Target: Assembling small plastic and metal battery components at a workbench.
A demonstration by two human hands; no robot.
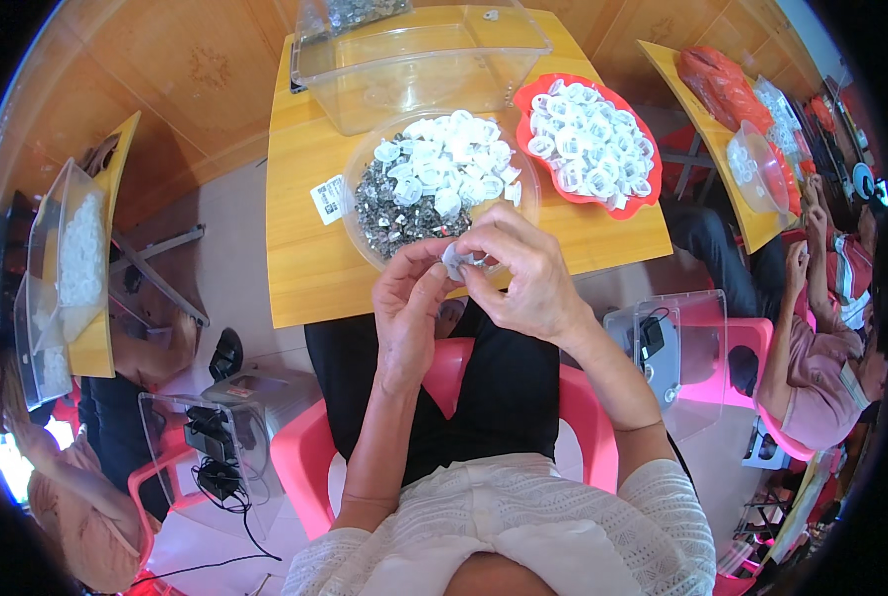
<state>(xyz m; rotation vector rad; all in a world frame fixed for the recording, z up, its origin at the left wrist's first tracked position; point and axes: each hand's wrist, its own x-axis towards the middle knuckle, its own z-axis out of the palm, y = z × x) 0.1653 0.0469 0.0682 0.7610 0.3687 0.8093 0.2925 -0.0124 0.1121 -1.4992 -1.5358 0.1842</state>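
Between the fingertips of both hands, over the table's near edge, is a small whitish translucent plastic piece (454, 262). My left hand (409, 293) pinches it from the left, and my right hand (518, 258) pinches it from the right; fingers cover part of it. Just beyond my hands stands a round clear tray (349, 230). White plastic caps (459, 149) are heaped in its far and right part. Small dark metallic parts (389, 211) fill its left and near part.
A red scalloped dish (646, 149) heaped with white plastic pieces stands at the right of the wooden table (305, 283). Behind the tray is a large clear bin (414, 74). A white label (328, 199) lies at the left. Other people sit at tables on both sides.
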